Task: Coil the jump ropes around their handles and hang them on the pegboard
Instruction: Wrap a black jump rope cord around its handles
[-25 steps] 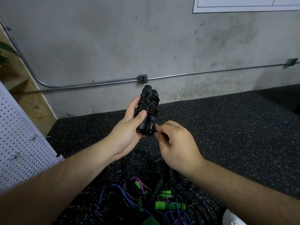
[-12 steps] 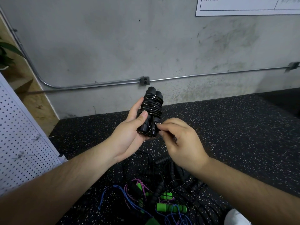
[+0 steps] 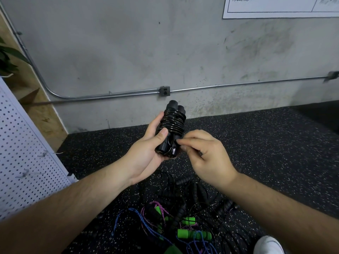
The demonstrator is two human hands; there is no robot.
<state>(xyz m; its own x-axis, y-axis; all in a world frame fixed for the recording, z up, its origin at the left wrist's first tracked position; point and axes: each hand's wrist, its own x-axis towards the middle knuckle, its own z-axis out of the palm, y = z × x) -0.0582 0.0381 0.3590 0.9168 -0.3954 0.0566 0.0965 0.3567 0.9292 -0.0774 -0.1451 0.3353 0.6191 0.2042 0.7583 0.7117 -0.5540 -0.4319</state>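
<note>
A black jump rope (image 3: pixel 173 123) is coiled tightly around its two handles, held upright in front of me. My left hand (image 3: pixel 146 153) grips the bundle from the left, thumb pressed across the lower coils. My right hand (image 3: pixel 203 153) is at the bundle's lower right, its thumb and forefinger pinching the rope end against the handles. A white pegboard (image 3: pixel 23 153) leans at the left edge. A tangle of loose ropes (image 3: pixel 174 213) lies on the floor below: black ones, a blue one, a purple one, and green foam handles (image 3: pixel 194 234).
The floor is black speckled rubber (image 3: pixel 266 153). A grey concrete wall (image 3: pixel 128 52) with a metal conduit and a socket box (image 3: pixel 164 91) stands behind. A white shoe tip (image 3: pixel 267 245) shows at the bottom right. A plant leaf (image 3: pixel 7 59) hangs at the upper left.
The bundle and both hands have stayed together at mid-frame. My right fingers have shifted slightly along the bundle's lower end. The camera has tilted up a little.
</note>
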